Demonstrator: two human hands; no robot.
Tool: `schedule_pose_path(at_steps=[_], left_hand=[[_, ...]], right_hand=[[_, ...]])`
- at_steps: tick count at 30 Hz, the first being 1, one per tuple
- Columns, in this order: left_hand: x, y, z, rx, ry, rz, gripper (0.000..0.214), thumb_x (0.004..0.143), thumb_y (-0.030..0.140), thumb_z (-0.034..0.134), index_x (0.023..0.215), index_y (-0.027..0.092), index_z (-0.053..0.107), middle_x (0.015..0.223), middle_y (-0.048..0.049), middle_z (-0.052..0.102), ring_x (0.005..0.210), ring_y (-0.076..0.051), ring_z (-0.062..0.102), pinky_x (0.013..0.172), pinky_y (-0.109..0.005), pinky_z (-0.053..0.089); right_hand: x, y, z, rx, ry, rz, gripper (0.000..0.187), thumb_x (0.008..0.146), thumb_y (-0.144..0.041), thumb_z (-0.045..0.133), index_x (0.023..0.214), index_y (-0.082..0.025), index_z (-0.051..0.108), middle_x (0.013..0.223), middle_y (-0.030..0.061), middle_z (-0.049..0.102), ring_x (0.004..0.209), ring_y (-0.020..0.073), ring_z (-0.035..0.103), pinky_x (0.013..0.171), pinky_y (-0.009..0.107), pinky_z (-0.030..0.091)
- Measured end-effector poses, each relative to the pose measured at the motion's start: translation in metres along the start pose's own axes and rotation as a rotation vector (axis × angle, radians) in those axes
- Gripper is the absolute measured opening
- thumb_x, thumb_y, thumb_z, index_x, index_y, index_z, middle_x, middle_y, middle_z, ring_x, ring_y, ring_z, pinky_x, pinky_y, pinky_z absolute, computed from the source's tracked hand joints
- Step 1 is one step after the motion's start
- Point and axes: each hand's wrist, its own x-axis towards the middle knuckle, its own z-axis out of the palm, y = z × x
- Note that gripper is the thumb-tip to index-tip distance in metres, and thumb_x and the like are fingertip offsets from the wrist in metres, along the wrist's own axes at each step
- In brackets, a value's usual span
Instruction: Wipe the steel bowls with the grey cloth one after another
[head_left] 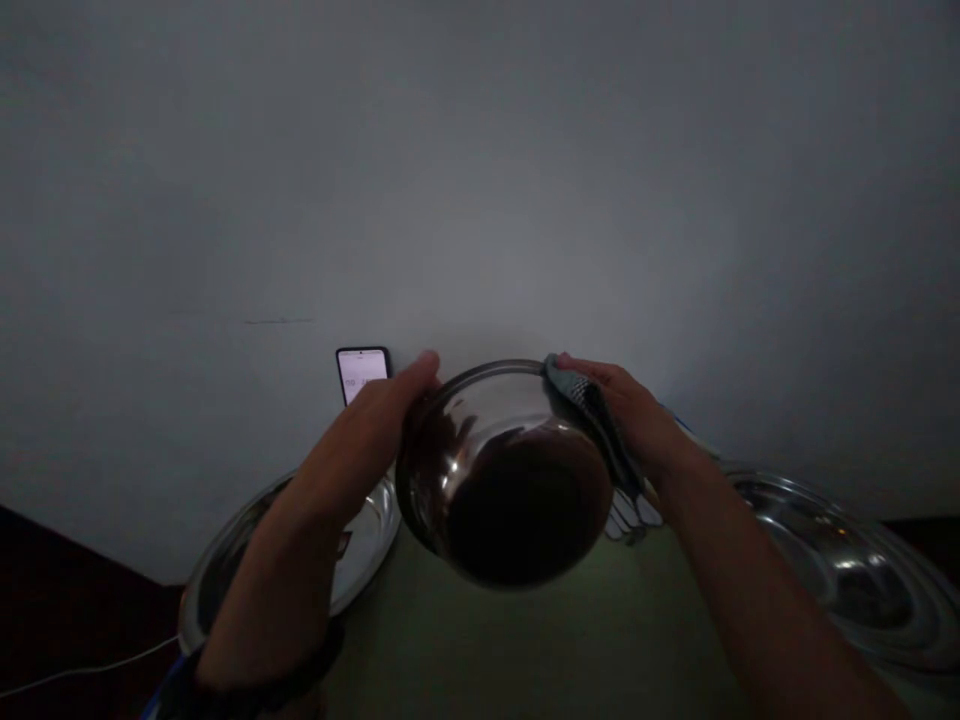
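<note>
Leaning bowl (517, 470), base (529, 515) toward camera, mouth away

Passage over green tabletop (480, 655) below bowl (517, 490); left basin (193, 600), right basin (874, 590) flank it; wall (487, 180) blocks beyond.

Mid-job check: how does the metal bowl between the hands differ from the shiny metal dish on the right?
The bowl is held up by the left hand and right hand; the dish rests at the right, held by neither.
The bowl is tilted, its dark underside toward the camera; the dish sits lower, partly behind the right forearm.
A cloth lies against the bowl; none shows on the dish.
Both are shiny metal.
</note>
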Motion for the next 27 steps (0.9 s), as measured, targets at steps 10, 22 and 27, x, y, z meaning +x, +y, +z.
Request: schedule_pose_path(at_steps=[10, 22, 27], left_hand=[[0.001, -0.003, 0.010, 0.256, -0.338, 0.206, 0.038, 0.088, 0.046, 0.045, 0.065, 0.019, 0.058, 0.054, 0.0034, 0.049, 0.049, -0.010, 0.044, 0.043, -0.019, 0.033], [0.010, -0.010, 0.008, -0.453, 0.314, 0.123, 0.034, 0.076, 0.039, 0.064, 0.050, 0.018, 0.058, 0.041, 0.0034, 0.045, 0.032, -0.006, 0.035, 0.030, -0.018, 0.023], [0.018, -0.007, 0.024, -0.784, 0.625, -0.004, 0.030, 0.078, 0.034, 0.065, 0.054, 0.018, 0.059, 0.047, 0.0038, 0.052, 0.039, -0.007, 0.046, 0.037, -0.019, 0.039]], right_hand=[[-0.010, -0.016, 0.025, -0.436, -0.321, -0.209, 0.035, 0.090, -0.044, 0.046, 0.065, -0.019, 0.050, 0.060, -0.0051, 0.047, 0.059, 0.0088, 0.043, 0.054, 0.023, 0.032], [0.005, 0.003, 0.024, 0.288, 0.227, -0.033, 0.035, 0.077, -0.053, 0.060, 0.071, -0.019, 0.064, 0.058, -0.0045, 0.056, 0.052, 0.0086, 0.048, 0.050, 0.022, 0.040], [0.008, 0.014, 0.042, 0.485, 0.519, 0.025, 0.021, 0.074, -0.039, 0.062, 0.067, -0.019, 0.063, 0.059, -0.0052, 0.060, 0.056, 0.0105, 0.053, 0.058, 0.023, 0.045]])
